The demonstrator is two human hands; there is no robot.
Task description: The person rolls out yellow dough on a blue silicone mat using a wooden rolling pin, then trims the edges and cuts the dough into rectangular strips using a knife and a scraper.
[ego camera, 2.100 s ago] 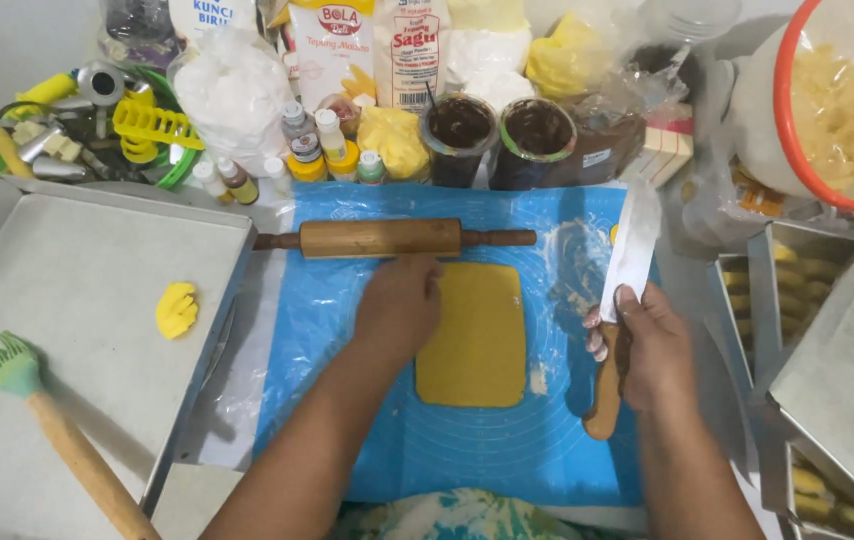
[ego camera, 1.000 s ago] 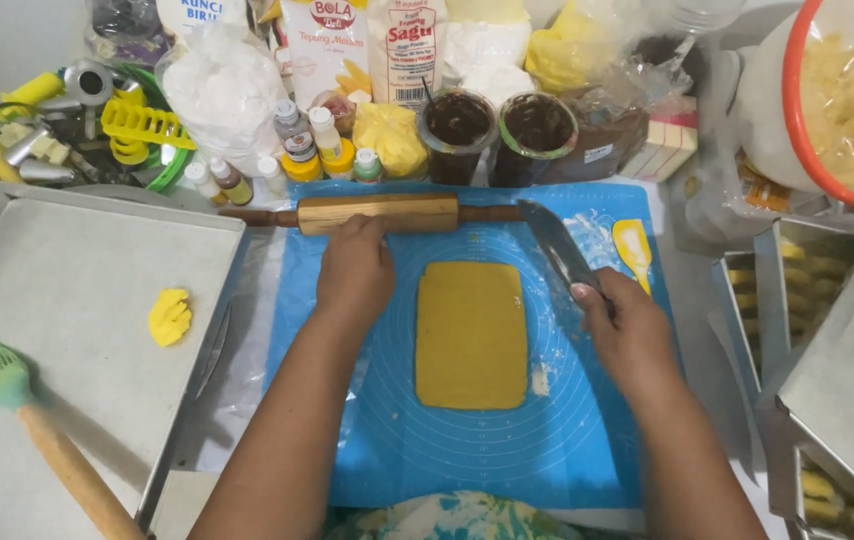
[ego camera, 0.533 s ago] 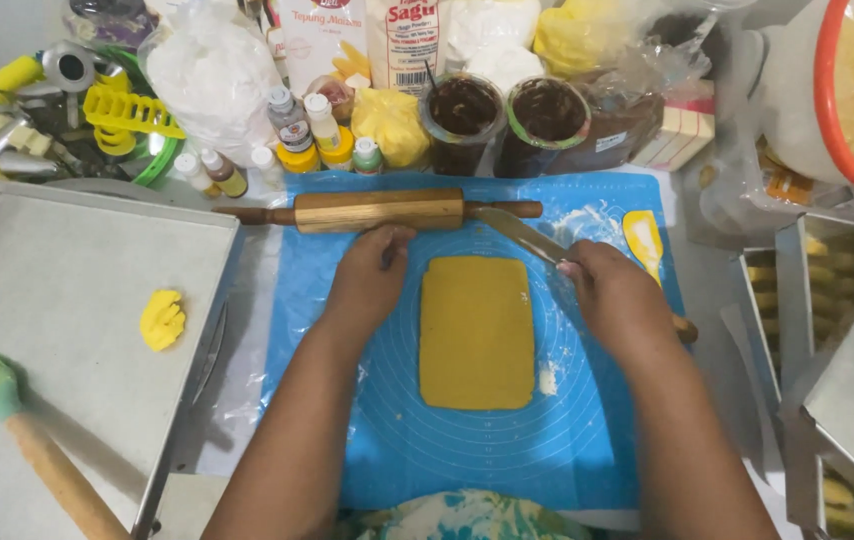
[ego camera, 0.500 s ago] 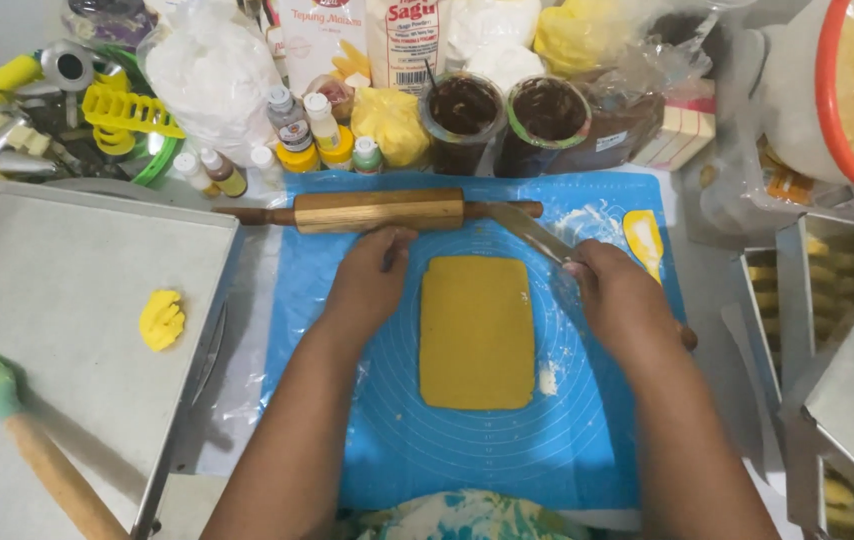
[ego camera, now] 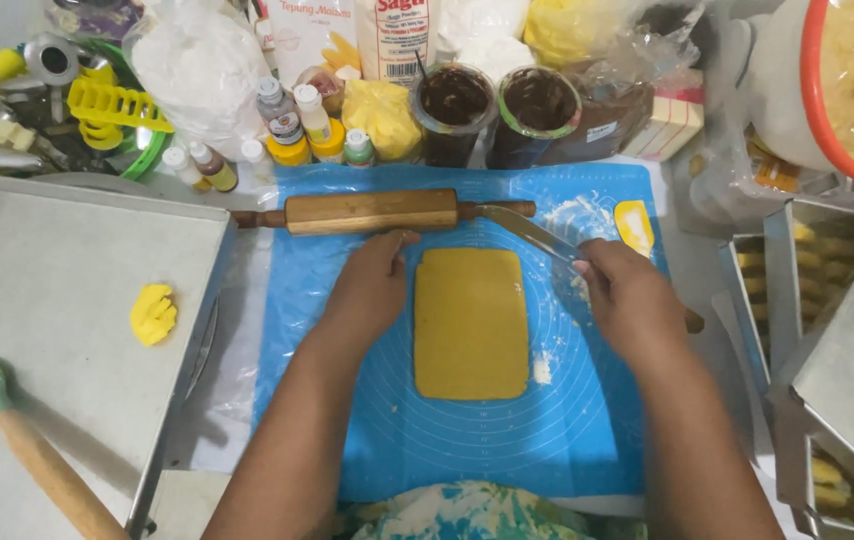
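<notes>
Two cups [ego camera: 497, 115] hold dark paste behind the mat [ego camera: 387, 430]. Left hand [ego camera: 372, 290] lies flat beside the dough [ego camera: 471, 322]; right hand [ego camera: 632, 300] grips a knife [ego camera: 532, 230].

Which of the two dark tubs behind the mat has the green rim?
The right-hand tub, nearer the knife blade; the left tub beside it has a plain pale rim.

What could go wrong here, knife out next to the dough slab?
1. The right hand holds the knife with its blade tip near the rolling pin; a push might knock the pin.
2. The left hand rests at the edge of the dough slab; pressure could dent the trimmed side.
</notes>
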